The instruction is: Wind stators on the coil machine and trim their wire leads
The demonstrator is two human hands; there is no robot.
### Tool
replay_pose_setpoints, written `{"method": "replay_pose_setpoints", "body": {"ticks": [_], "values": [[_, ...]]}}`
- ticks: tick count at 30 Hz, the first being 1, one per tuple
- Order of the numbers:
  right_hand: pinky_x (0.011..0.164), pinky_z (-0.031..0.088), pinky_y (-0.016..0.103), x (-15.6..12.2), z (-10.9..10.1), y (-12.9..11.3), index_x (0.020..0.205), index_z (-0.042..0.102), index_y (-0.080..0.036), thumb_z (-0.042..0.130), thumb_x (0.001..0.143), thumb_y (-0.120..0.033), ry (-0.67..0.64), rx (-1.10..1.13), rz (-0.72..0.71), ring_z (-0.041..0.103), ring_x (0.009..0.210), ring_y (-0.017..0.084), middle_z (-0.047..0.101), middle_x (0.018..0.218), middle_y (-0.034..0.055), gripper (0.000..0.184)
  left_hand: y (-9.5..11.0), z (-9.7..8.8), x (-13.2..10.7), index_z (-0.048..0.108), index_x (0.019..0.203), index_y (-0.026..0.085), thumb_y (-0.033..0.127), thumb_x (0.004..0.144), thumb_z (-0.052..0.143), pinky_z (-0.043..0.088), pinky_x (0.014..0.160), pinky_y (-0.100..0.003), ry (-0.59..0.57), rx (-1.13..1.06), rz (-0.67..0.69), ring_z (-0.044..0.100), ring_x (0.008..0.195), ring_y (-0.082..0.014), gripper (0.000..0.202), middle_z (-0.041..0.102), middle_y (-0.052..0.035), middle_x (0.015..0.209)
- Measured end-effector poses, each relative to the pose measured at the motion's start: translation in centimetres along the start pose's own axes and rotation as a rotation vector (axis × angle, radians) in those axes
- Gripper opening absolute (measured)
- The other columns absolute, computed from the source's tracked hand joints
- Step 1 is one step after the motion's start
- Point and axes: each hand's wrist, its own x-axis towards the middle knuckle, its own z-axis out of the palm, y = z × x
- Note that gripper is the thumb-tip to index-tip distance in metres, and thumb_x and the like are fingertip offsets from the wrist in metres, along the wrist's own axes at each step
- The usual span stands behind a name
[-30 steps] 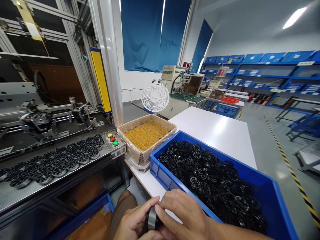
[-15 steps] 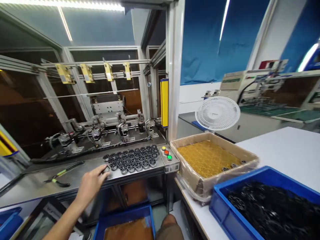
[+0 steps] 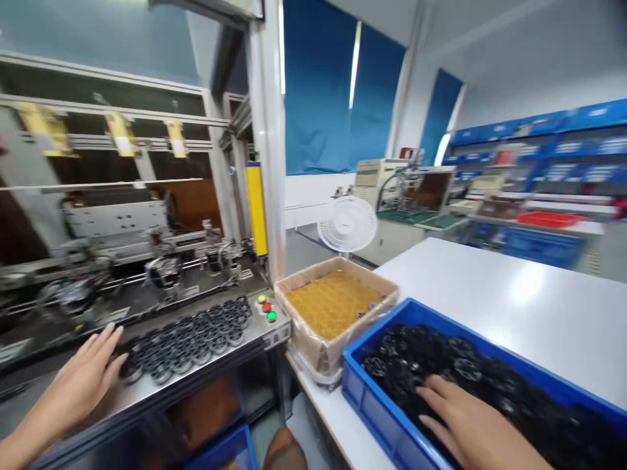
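My left hand [image 3: 88, 375] is at the left end of a packed group of round black parts with metallic rims [image 3: 196, 339], its fingers stretched out and the thumb apart. A dark part shows beside its thumb and fingertips; whether they touch is unclear. The group rests on the machine's metal ledge [image 3: 122, 398]. On the right, my right hand [image 3: 467, 418] reaches into a blue bin [image 3: 377, 408] heaped with black wheel-like parts [image 3: 465, 369]. Its fingers are parted over the heap, and nothing shows held in them.
Yellow, red and green buttons [image 3: 266, 307] sit at the ledge's right end. Beside them stands a plastic-lined carton [image 3: 313, 352] with a yellow-brown interior and a few dark parts. Behind it is a white fan [image 3: 347, 224]. A white table [image 3: 441, 274] extends right; another blue bin [image 3: 238, 450] sits below.
The view has swung right. My right hand has come into view over the blue bin. My left hand's fingers have straightened from a pinch beside the group of parts.
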Motion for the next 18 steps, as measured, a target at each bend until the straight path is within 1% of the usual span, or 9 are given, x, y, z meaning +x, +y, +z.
{"method": "replay_pose_setpoints", "body": {"ticks": [2, 4, 7, 9, 10, 11, 13, 15, 18], "values": [[0.087, 0.058, 0.039, 0.2, -0.5, -0.2, 0.107, 0.072, -0.014, 0.060, 0.077, -0.010, -0.250, 0.088, 0.108, 0.070, 0.098, 0.029, 0.069, 0.111, 0.0169, 0.032, 6.3, -0.4, 3.7, 0.033, 0.138, 0.027, 0.047, 0.086, 0.030, 0.033, 0.111, -0.060, 0.047, -0.116, 0.144, 0.041, 0.136, -0.0373, 0.056, 0.058, -0.0047, 0.138], [0.093, 0.055, 0.040, 0.5, -0.6, -0.6, 0.109, 0.071, -0.013, 0.061, 0.075, -0.008, -0.365, 0.176, 0.170, 0.068, 0.102, 0.029, 0.067, 0.116, 0.0172, 0.036, 14.5, -0.6, 7.5, 0.043, 0.134, 0.019, 0.046, 0.089, 0.037, 0.029, 0.115, -0.053, -0.005, -0.195, 0.322, 0.038, 0.138, -0.0354, 0.053, 0.052, -0.0123, 0.144], [0.098, 0.051, 0.041, 0.6, -1.0, -0.9, 0.114, 0.069, -0.014, 0.060, 0.076, -0.008, -0.422, 0.244, 0.216, 0.065, 0.108, 0.030, 0.064, 0.121, 0.0173, 0.040, 27.1, 0.4, 12.3, 0.048, 0.133, 0.019, 0.036, 0.093, 0.046, 0.033, 0.113, -0.044, -0.196, -0.287, 0.583, 0.046, 0.132, -0.0263, 0.044, 0.054, -0.0120, 0.141], [0.103, 0.047, 0.042, 0.5, -1.5, -0.9, 0.125, 0.063, -0.014, 0.059, 0.077, -0.009, -0.438, 0.263, 0.228, 0.060, 0.117, 0.031, 0.060, 0.130, 0.0183, 0.049, 33.7, 2.1, 14.4, 0.055, 0.127, 0.018, 0.036, 0.090, 0.057, 0.042, 0.104, -0.050, -0.368, -0.311, 0.699, 0.055, 0.122, -0.0270, 0.041, 0.059, -0.0116, 0.133], [0.105, 0.045, 0.042, 0.5, -1.6, -0.7, 0.130, 0.059, -0.014, 0.060, 0.076, -0.010, -0.448, 0.270, 0.233, 0.057, 0.121, 0.031, 0.058, 0.133, 0.0188, 0.054, 36.2, 3.2, 15.2, 0.056, 0.125, 0.018, 0.036, 0.089, 0.059, 0.045, 0.100, -0.052, -0.457, -0.307, 0.731, 0.057, 0.119, -0.0278, 0.041, 0.060, -0.0112, 0.131], [0.106, 0.045, 0.043, 0.4, -1.7, -0.5, 0.133, 0.056, -0.014, 0.061, 0.076, -0.010, -0.461, 0.275, 0.238, 0.056, 0.122, 0.032, 0.056, 0.135, 0.0192, 0.057, 38.0, 4.4, 15.7, 0.056, 0.125, 0.018, 0.036, 0.089, 0.061, 0.047, 0.097, -0.052, -0.543, -0.298, 0.754, 0.058, 0.117, -0.0280, 0.041, 0.059, -0.0110, 0.132], [0.105, 0.046, 0.043, 0.3, -1.4, -0.2, 0.132, 0.057, -0.013, 0.064, 0.074, -0.010, -0.481, 0.280, 0.247, 0.056, 0.122, 0.033, 0.056, 0.135, 0.0200, 0.058, 40.2, 6.8, 16.5, 0.053, 0.129, 0.019, 0.035, 0.088, 0.062, 0.049, 0.094, -0.053, -0.686, -0.275, 0.767, 0.057, 0.118, -0.0295, 0.044, 0.055, -0.0116, 0.136], [0.103, 0.047, 0.043, 0.1, -0.6, 0.1, 0.129, 0.060, -0.013, 0.065, 0.073, -0.011, -0.488, 0.277, 0.240, 0.058, 0.119, 0.034, 0.057, 0.135, 0.0202, 0.056, 40.8, 8.9, 16.9, 0.048, 0.135, 0.021, 0.036, 0.086, 0.064, 0.046, 0.097, -0.058, -0.776, -0.260, 0.757, 0.052, 0.125, -0.0334, 0.053, 0.048, -0.0134, 0.143], [0.102, 0.048, 0.044, -0.3, 0.4, 0.0, 0.128, 0.061, -0.013, 0.064, 0.075, -0.012, -0.491, 0.268, 0.218, 0.058, 0.118, 0.035, 0.056, 0.135, 0.0206, 0.053, 40.2, 10.8, 17.5, 0.038, 0.142, 0.023, 0.037, 0.085, 0.066, 0.037, 0.104, -0.063, -0.815, -0.285, 0.756, 0.039, 0.135, -0.0378, 0.065, 0.038, -0.0147, 0.150]]}}
